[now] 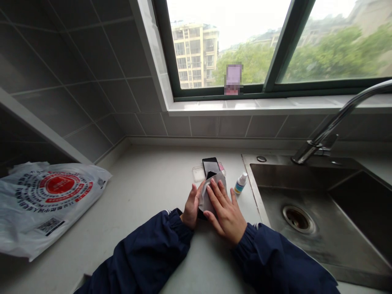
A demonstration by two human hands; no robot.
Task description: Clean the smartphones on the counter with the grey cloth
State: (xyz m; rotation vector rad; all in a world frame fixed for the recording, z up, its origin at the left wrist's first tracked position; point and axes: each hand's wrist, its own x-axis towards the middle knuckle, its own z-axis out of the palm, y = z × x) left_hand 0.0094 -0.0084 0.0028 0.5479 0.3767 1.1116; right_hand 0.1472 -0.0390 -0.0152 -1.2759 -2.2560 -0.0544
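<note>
My left hand (191,206) grips a black phone (210,175) from its left side, thumb up along the edge. A grey cloth (207,198) covers most of that phone; only dark corners show. My right hand (225,210) lies flat on the cloth, fingers stretched out and spread. Just beyond, a second phone (210,164) rests on the counter with its screen up. Beside it are a clear phone case (198,174) and something pink (221,167), partly hidden. A small white spray bottle (240,183) with a blue and yellow label stands upright right of my right hand.
A white counter (147,183) runs below a tiled wall and window. To the right is a steel sink (275,196) with a curved faucet (333,122). A white plastic bag (52,200) with red and black print lies at the left. Something on the windowsill is blurred out.
</note>
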